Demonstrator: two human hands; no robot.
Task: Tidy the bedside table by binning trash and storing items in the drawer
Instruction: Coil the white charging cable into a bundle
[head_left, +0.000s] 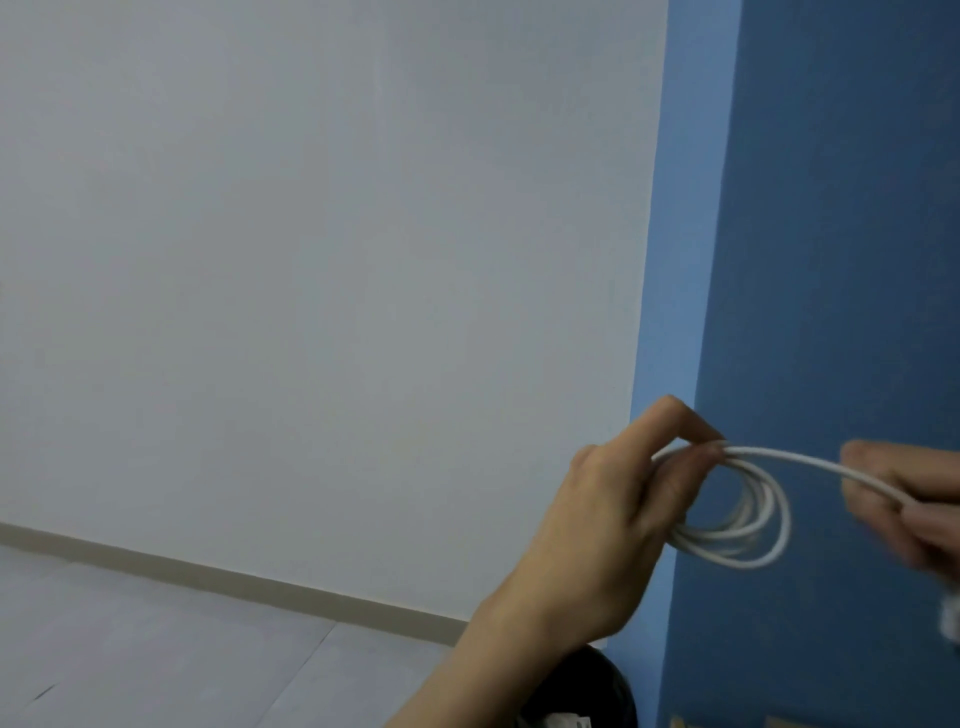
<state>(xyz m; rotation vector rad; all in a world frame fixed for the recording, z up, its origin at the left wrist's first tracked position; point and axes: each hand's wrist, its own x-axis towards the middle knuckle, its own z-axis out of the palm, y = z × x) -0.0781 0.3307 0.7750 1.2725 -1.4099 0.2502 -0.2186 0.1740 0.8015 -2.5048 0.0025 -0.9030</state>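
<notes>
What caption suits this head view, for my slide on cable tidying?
Left hand pinches a coiled white cable while the right hand holds its free end, before a white and blue wall.

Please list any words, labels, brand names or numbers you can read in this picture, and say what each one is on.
None can be read.
The coiled white cable, pinched by the left hand and pulled by the blurred right hand, shows no marking.
The white wall and blue wall are bare.
The white object in the black bin at the bottom edge shows no legible print.
</notes>
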